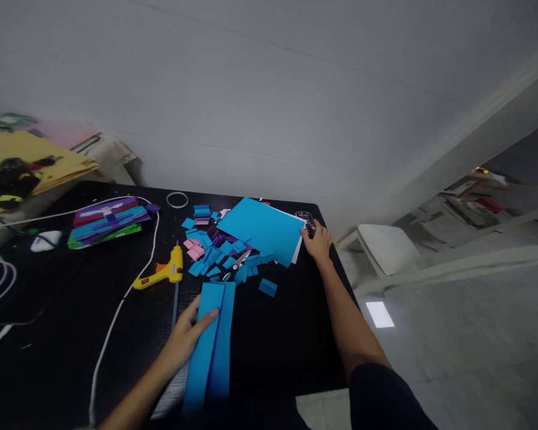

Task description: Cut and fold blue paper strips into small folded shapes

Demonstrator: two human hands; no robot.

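My left hand [192,328] holds a long folded piece of blue paper [228,340] upright at the near edge of the black table, thumb pressed on its front. At the far right corner, my right hand [318,242] has its thumb and fingers around the near end of a dark phone [304,216] with a lit screen. Beside the phone lies a large blue sheet [264,230] over a white one. Small cut blue pieces [210,257], with some pink and purple ones, are heaped left of the sheet. Scissors [241,261] lie partly hidden among them.
A yellow glue gun [164,272] rests left of the scraps. Farther left are stacked coloured packets [110,224], a white cable [121,304] and a white charger [46,240]. A ring [177,200] lies near the wall. A white stool [383,248] stands right of the table.
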